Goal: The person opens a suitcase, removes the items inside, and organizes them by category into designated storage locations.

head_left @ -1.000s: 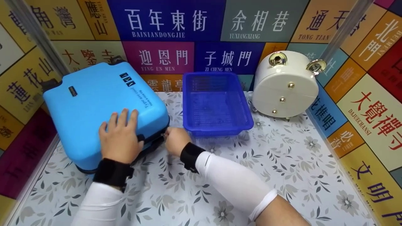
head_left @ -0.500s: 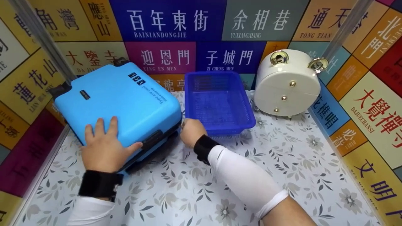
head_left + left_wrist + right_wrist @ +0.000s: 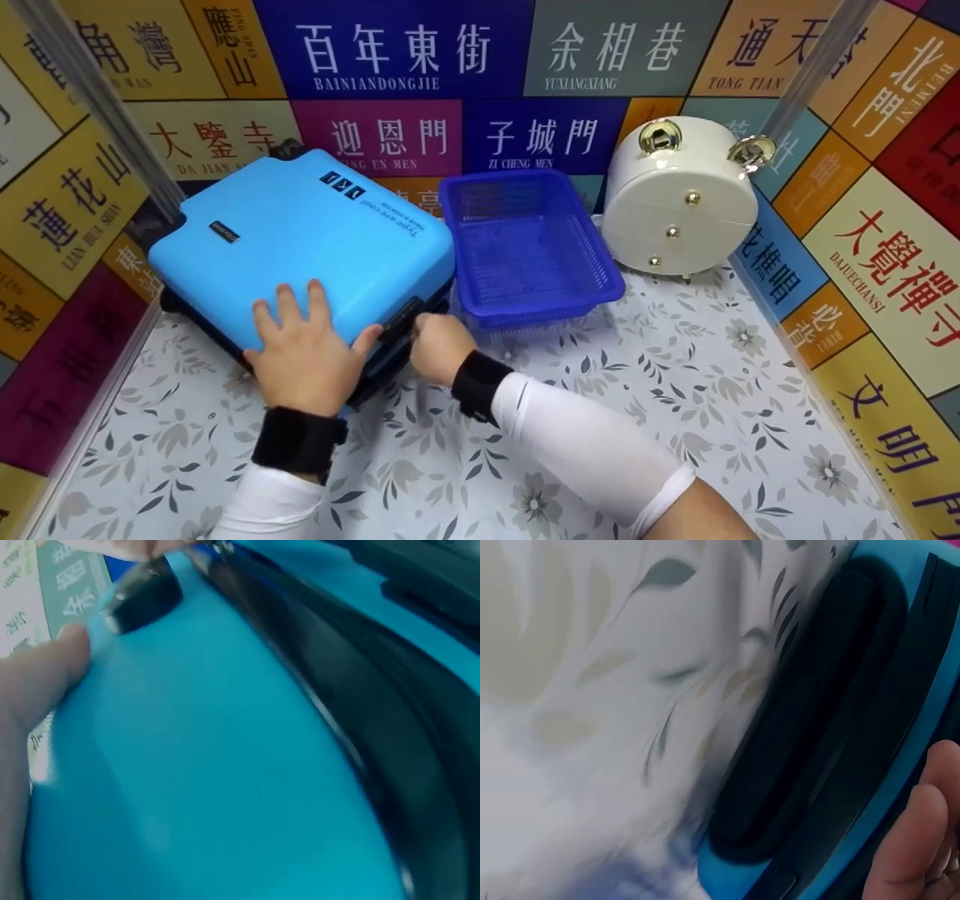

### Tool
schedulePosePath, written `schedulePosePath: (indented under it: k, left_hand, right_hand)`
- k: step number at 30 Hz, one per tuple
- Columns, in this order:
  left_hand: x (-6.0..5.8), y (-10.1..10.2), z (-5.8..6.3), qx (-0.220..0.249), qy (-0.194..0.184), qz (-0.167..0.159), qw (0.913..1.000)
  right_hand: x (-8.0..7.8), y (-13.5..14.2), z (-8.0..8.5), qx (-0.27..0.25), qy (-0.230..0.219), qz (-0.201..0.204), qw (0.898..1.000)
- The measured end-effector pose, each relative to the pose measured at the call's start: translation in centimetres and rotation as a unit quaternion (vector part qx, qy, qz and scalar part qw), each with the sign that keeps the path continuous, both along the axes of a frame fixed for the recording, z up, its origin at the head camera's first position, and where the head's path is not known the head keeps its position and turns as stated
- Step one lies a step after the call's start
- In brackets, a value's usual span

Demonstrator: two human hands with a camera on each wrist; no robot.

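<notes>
A bright blue hard-shell suitcase (image 3: 300,247) lies flat on the floral tabletop at the left, its black carry handle (image 3: 403,319) facing front right. My left hand (image 3: 304,364) rests on the lid near the front edge, fingers spread and thumb by the handle. At the case's front-right side, my right hand (image 3: 441,349) has its fingers curled at the dark seam, pinching a small zipper pull. The left wrist view catches a bit of metal, the zipper pull (image 3: 223,547), beside those fingers. In the right wrist view, curled fingertips (image 3: 915,840) lie close against the seam.
A blue plastic basket (image 3: 540,311) stands right beside the suitcase, close to its right corner. Farther right is a cream round case (image 3: 675,217) with gold fittings. Printed panels (image 3: 379,135) wall in the back and both sides.
The suitcase has slid to the right and turned a little, and the basket has shifted slightly right. My left hand lifted leftward, then came back right; my right hand stays at the seam.
</notes>
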State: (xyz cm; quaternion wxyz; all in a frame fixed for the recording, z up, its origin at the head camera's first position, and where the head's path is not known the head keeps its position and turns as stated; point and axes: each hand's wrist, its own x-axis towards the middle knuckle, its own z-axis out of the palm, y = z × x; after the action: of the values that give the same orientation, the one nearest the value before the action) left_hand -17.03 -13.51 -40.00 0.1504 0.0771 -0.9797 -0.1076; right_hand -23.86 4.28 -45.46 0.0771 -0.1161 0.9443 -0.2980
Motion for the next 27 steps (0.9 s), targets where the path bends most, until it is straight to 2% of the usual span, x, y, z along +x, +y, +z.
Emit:
schedulePosePath:
  k: [2,5,7,10,13,16,18,21,25,27]
  left_hand:
    - [0.4,0.2,0.1,0.014,0.012,-0.029,0.9994]
    - [0.8,-0.7,0.8,0.068,0.009,-0.087,0.9938]
    - [0.8,-2.3,1.4,0.118,-0.012,-0.123,0.9852]
    - [0.2,-5.4,1.8,0.173,-0.058,-0.157,0.9707]
    - [-0.9,-8.3,1.0,0.177,-0.081,-0.185,0.9633]
    - [-1.8,-9.8,-0.6,0.145,-0.053,-0.21,0.9654]
    - [-2.2,-10.1,-1.5,0.121,-0.022,-0.215,0.9688]
    - [-2.4,-9.9,-2.1,0.1,0.01,-0.206,0.9734]
    - [-2.4,-8.7,-2.4,0.088,0.023,-0.188,0.9779]
    - [-2.2,-8.1,-2.2,0.081,0.02,-0.178,0.9806]
  right_hand:
    - [-0.3,0.8,0.1,0.003,0.009,-0.015,1.0]
    - [-0.9,2.1,0.1,-0.001,0.015,-0.036,0.999]
    - [-1.3,2.8,0.0,0.001,0.025,-0.041,0.999]
    - [-1.6,3.4,-0.1,-0.001,0.034,-0.04,0.999]
    - [-1.6,3.5,-0.3,-0.007,0.039,-0.041,0.998]
    - [-1.4,3.2,-0.4,-0.005,0.042,-0.037,0.998]
    - [-1.1,3.0,-0.4,-0.004,0.04,-0.032,0.999]
    - [-0.2,2.5,-0.3,-0.02,0.011,-0.02,1.0]
    - [1.1,1.8,-0.3,-0.053,-0.043,0.001,0.998]
    - [1.5,1.7,-0.3,-0.055,-0.045,0.011,0.997]
